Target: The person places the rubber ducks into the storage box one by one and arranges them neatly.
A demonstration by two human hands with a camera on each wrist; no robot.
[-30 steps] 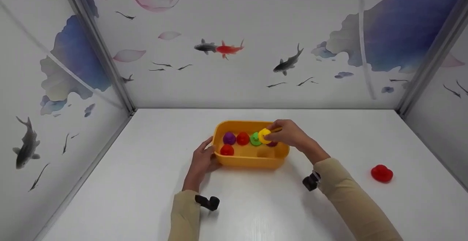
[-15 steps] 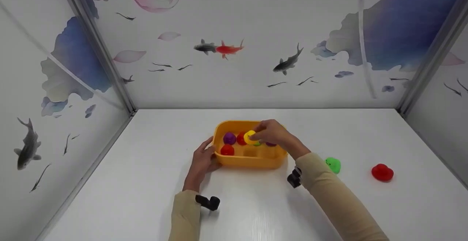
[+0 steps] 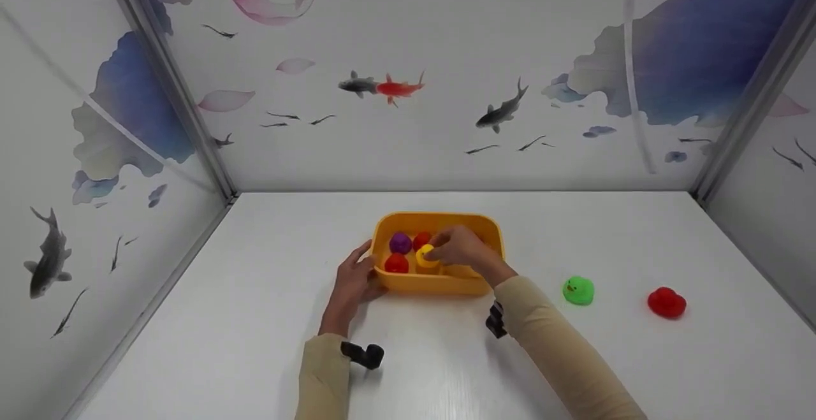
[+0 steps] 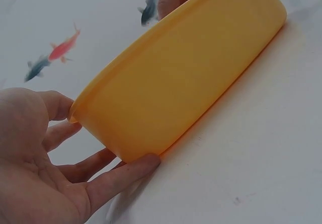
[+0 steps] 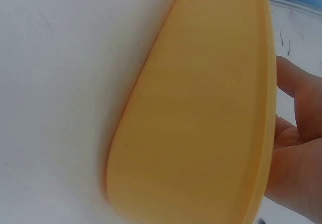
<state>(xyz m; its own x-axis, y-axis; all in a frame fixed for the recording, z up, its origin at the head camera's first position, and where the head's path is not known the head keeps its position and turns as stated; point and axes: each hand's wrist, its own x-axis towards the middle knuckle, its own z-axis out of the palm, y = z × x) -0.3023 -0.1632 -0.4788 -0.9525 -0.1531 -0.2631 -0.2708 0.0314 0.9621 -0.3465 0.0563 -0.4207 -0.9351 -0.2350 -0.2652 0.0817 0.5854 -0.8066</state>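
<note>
My left hand (image 3: 349,283) holds the left end of a yellow-orange plastic bin (image 3: 440,285), with digits at its rim and at its base in the left wrist view. Inside the bin, my right hand (image 3: 460,246) pinches a small yellow rubber duck (image 3: 424,255) close over the floor. Beside that duck are a red rubber duck (image 3: 396,264) near the front, a purple one (image 3: 400,243) and another red one (image 3: 422,240) behind. The bin's right part is partly hidden by my right hand. In the right wrist view, the bin wall (image 5: 196,108) covers the fingertips and the duck.
On the white table (image 3: 255,356), a green rubber duck (image 3: 579,290) sits right of the bin, and a red one (image 3: 667,303) farther right. Printed white panels (image 3: 446,152) rise behind the table and at both sides.
My right hand has carried the yellow duck leftward, then lower and toward the bin's front. The green duck on the table has come into view from behind the sleeve. The left hand stays put.
</note>
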